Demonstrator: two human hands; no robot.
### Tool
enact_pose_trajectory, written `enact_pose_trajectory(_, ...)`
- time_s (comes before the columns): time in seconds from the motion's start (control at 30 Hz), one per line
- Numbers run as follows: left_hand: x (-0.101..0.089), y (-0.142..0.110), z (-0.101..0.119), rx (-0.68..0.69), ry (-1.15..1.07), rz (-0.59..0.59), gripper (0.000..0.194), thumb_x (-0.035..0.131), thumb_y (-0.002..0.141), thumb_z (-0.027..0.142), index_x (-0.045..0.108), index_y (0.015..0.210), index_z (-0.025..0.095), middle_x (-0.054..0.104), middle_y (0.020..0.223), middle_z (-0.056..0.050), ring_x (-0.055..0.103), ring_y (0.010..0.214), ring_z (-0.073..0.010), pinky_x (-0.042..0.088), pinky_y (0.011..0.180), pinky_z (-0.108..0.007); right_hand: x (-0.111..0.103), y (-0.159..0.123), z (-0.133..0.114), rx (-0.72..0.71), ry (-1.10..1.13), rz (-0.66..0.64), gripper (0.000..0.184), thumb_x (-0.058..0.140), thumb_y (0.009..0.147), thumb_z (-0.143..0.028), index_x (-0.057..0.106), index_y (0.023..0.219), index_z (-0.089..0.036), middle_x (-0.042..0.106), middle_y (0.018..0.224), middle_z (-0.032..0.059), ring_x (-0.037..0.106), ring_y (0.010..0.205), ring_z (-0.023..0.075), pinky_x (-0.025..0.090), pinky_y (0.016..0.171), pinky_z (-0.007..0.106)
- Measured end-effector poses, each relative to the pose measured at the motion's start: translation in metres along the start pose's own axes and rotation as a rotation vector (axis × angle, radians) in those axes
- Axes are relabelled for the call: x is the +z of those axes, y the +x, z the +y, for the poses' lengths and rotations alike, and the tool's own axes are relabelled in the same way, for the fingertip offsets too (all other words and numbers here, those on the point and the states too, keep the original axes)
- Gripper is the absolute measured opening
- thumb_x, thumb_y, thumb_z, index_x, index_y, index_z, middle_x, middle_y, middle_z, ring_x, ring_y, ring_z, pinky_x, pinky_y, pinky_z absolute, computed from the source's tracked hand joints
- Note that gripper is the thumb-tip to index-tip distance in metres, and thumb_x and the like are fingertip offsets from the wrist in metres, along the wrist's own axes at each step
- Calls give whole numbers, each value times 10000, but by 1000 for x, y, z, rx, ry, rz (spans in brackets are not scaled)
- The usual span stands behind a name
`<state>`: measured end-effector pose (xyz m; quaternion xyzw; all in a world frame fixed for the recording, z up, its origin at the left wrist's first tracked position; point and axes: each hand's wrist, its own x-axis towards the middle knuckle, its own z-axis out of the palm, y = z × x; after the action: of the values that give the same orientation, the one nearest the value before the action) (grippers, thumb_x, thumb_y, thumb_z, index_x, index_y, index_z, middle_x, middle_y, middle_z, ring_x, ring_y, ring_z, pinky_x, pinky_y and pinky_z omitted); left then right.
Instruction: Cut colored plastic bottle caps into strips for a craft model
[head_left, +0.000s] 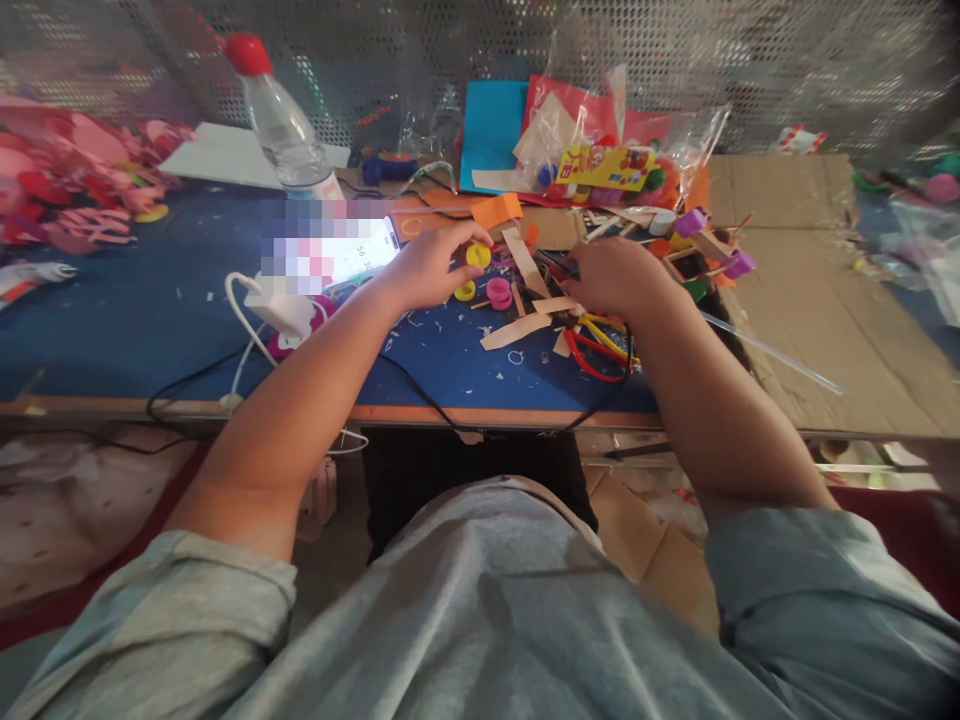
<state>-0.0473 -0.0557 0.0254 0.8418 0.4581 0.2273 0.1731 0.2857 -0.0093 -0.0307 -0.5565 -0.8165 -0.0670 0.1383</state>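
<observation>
My left hand is over the blue table, thumb and forefinger closed around a small round yellow piece. Just below it lie another yellow ring and some pink rings. Across from it, my right hand reaches down into a heap of craft scraps, its fingers bent beside a thin dark object; what the fingertips grip is hidden. Tan strips lie between the hands. Under my right wrist are red loop handles and yellow ones, like those of scissors.
A lit phone and a white charger with cables stand left of my hand, with a red-capped bottle behind. Cardboard covers the right side. Coloured sheets and plastic bags lie at the back; pink pieces pile far left.
</observation>
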Motion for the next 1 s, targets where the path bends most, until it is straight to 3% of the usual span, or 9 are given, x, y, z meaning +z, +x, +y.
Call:
enact_pose_trajectory(0.13, 1, 0, -1, -12, -4, 58, 459, 713, 1020, 245, 725, 1478, 233, 818, 1346, -109, 751, 1124, -261, 582, 1012, -401, 4, 4, -5, 14, -8, -71, 194, 805, 836, -355, 843, 922, -185, 830, 928, 232, 764, 943, 442, 620, 927, 652)
enact_pose_trajectory(0.27, 3, 2, -6, -19, -33, 125, 459, 736, 1004, 266, 678, 1459, 238, 810, 1310, -102, 759, 1092, -262, 598, 1006, -416, -7, 4, -19, 15, 110, 74, 225, 789, 874, -430, 818, 921, -212, 829, 976, 212, 747, 958, 421, 618, 919, 629)
enact_pose_trajectory(0.43, 4, 3, -10, -38, -65, 182, 413, 770, 1041, 364, 618, 1408, 250, 805, 1234, -107, 777, 1019, -260, 602, 947, -422, -32, -6, -46, 16, 290, 217, 375, 689, 989, -440, 778, 1277, -217, 830, 1233, 235, 738, 1096, 441, 606, 973, 615)
enact_pose_trajectory(0.6, 7, 4, -16, -33, -118, 161, 541, 749, 1100, 549, 514, 1518, 299, 774, 1149, -90, 812, 1037, -296, 617, 994, -500, -48, -19, -78, -94, 339, 96, 348, 602, 1073, -437, 746, 1314, -232, 809, 996, 152, 726, 905, 358, 567, 838, 493)
enact_pose_trajectory(0.67, 9, 5, -16, -26, -166, 142, 555, 727, 1115, 571, 487, 1545, 314, 771, 1158, -85, 830, 1075, -300, 628, 1013, -509, -50, -22, -87, -144, 323, 36, 346, 542, 1106, -462, 744, 1253, -222, 816, 1039, 164, 737, 914, 352, 539, 813, 462)
enact_pose_trajectory(0.8, 10, 5, -11, -1, -256, 123, 540, 720, 1119, 511, 453, 1550, 329, 787, 1177, -78, 848, 1035, -268, 659, 971, -459, -47, -24, -94, -192, 306, -25, 360, 504, 1112, -437, 732, 1260, -202, 837, 1072, 190, 758, 932, 375, 492, 796, 443)
enact_pose_trajectory(1.0, 8, 4, -9, 8, -271, 108, 523, 722, 1071, 376, 457, 1518, 318, 732, 1177, -57, 830, 1080, -263, 653, 973, -454, -43, -24, -95, -175, 350, -23, 506, 520, 1098, -384, 685, 1524, -166, 885, 1188, 202, 787, 986, 403, 523, 831, 454)
